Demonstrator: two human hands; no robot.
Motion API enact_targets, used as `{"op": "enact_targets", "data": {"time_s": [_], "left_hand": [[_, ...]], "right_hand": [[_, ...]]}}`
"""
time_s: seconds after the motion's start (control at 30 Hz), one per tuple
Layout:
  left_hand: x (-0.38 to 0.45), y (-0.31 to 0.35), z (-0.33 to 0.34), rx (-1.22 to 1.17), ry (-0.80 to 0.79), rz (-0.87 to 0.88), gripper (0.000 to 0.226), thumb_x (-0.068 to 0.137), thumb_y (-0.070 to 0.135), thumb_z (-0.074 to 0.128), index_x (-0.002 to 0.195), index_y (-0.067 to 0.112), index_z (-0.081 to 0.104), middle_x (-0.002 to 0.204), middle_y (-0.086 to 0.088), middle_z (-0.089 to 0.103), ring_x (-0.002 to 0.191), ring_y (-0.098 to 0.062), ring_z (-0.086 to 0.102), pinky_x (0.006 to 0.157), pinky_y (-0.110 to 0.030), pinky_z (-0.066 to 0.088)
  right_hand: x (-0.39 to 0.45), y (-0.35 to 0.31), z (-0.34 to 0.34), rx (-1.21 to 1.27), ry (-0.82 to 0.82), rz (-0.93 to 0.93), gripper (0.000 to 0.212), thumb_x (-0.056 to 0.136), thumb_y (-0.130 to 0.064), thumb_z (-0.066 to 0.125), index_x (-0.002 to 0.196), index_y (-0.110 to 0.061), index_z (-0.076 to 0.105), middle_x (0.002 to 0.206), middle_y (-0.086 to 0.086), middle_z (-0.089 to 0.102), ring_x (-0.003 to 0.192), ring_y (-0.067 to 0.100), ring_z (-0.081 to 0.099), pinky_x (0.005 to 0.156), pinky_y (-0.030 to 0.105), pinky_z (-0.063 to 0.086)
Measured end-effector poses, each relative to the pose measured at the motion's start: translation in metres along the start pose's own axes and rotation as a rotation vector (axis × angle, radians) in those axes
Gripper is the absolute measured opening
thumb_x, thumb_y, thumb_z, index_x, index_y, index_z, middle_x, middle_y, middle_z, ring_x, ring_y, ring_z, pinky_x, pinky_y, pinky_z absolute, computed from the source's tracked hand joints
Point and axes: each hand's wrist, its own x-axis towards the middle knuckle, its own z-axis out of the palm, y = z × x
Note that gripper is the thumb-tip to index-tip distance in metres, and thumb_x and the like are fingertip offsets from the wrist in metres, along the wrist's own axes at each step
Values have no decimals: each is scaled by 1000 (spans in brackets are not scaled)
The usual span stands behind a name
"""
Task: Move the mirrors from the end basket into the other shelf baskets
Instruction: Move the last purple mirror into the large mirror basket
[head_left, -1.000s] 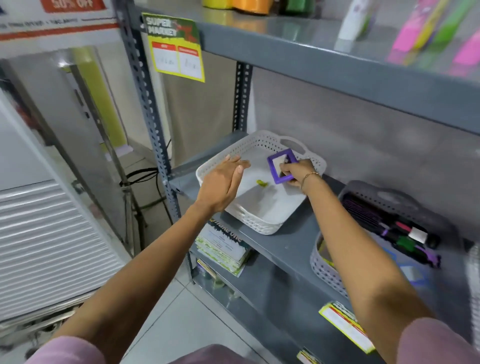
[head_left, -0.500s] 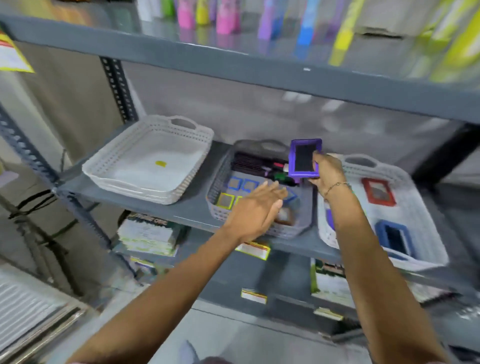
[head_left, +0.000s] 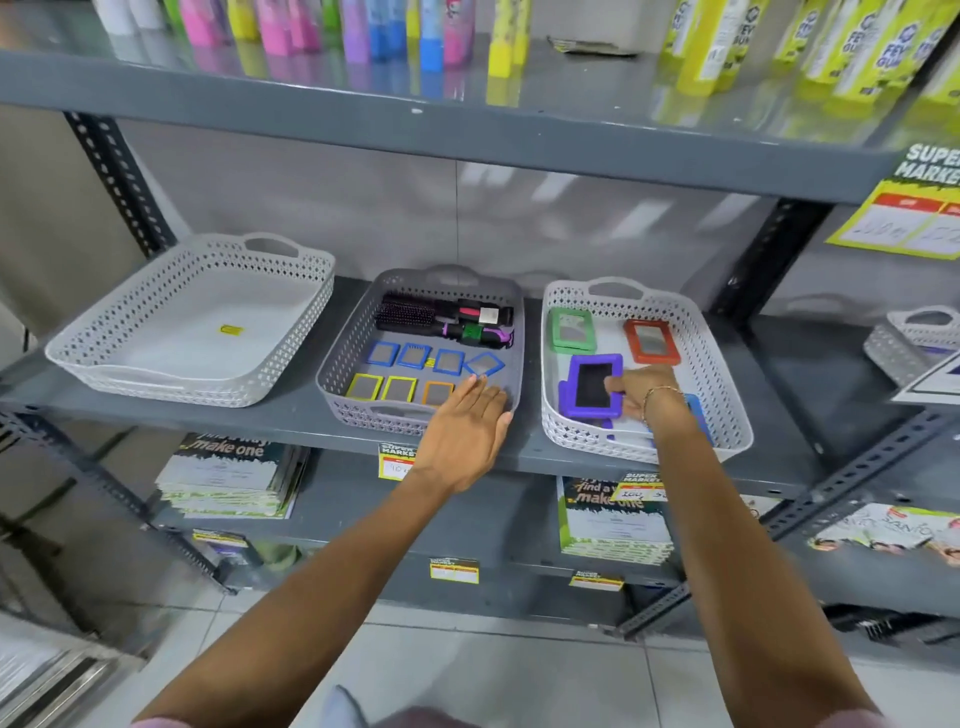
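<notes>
purple mirror (head_left: 592, 387) is held in the right hand (head_left: 641, 397), low inside the right basket (head_left: 727, 374). left hand (head_left: 467, 421) rests open on the middle basket (head_left: 343, 358). advise laying it flat, clear of the red mirror (head_left: 652, 340).

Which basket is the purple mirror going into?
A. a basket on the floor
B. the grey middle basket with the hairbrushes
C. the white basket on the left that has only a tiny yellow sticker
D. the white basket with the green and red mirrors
D: the right hand holds the purple mirror inside the white basket that also has the green mirror and the red mirror.
</notes>
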Motion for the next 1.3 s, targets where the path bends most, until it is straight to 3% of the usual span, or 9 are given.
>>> {"op": "enact_targets", "data": {"time_s": [0.1, 0.23, 0.37, 0.53, 0.63, 0.83, 1.03, 1.13, 1.3], "left_hand": [[0, -2, 3, 18, 5, 5, 48, 101, 26, 21, 130, 1, 50, 133, -17, 56, 134, -30, 38, 118, -38, 13], [1, -1, 4, 23, 17, 2, 44, 101, 24, 27, 126, -1, 53, 128, -18, 59, 131, -30, 42, 118, -37, 12], [1, -2, 5, 11, 6, -8, 44, 101, 24, 26, 126, -1, 53, 129, -18, 59, 131, -30, 42, 118, -39, 14], [1, -2, 5, 6, 4, -15, 55, 100, 28, 14, 127, 0, 53, 130, -17, 58, 131, -29, 42, 118, -39, 14], [1, -2, 6, 13, 5, -16, 60, 99, 30, 9, 127, 0, 52, 130, -17, 58, 132, -29, 41, 118, -39, 13], [0, -1, 5, -10, 19, -10, 57, 100, 30, 13, 125, -1, 54, 129, -18, 59, 130, -30, 44, 117, -38, 19], [1, 0, 4, -55, 11, -26, 45, 102, 26, 25, 131, 0, 48, 136, -19, 52, 135, -29, 37, 117, -38, 20], [0, -8, -7, -125, 48, -21, 45, 101, 25, 26, 131, -1, 48, 136, -20, 52, 135, -30, 37, 117, -37, 18], [-13, -61, -40, -188, 105, -75, 55, 98, 31, 18, 130, -1, 50, 137, -16, 52, 135, -27, 38, 117, -39, 20]], "right_hand": [[1, 7, 6, -36, -50, -7, 57, 76, -7, 73, 126, 2, 48, 118, 20, 63, 105, 33, 64, 94, 48, 52], [-8, 4, 12, -93, -49, -9, 39, 77, -5, 71, 111, 0, 52, 72, 14, 68, 59, 20, 68, 66, 30, 60], [-13, 2, 16, -315, 72, -69, 44, 73, -9, 72, 111, 1, 54, 112, 20, 65, 102, 34, 65, 77, 35, 54], [-15, 5, 17, -437, 82, -74, 25, 71, -10, 73, 81, -3, 51, 106, 20, 70, 98, 34, 68, 65, 29, 44], [-11, 5, 18, -518, 54, -53, 30, 69, -11, 76, 90, -3, 56, 96, 17, 68, 99, 33, 67, 70, 32, 49], [-12, 6, 18, -557, 50, -41, 36, 63, -10, 79, 56, -7, 43, 60, 9, 54, 50, 21, 52, 41, 20, 36], [-13, 5, 18, -462, 123, -111, 32, 77, -17, 70, 58, -7, 47, 79, 14, 60, 84, 32, 65, 63, 27, 42], [-12, -4, 19, -441, 172, -186, 23, 85, -21, 63, 93, 0, 63, 103, 20, 67, 103, 34, 63, 68, 30, 42], [-24, -49, 35, -416, 209, -368, 33, 88, -15, 56, 119, -2, 58, 129, 21, 57, 116, 34, 56, 92, 34, 47]]}}
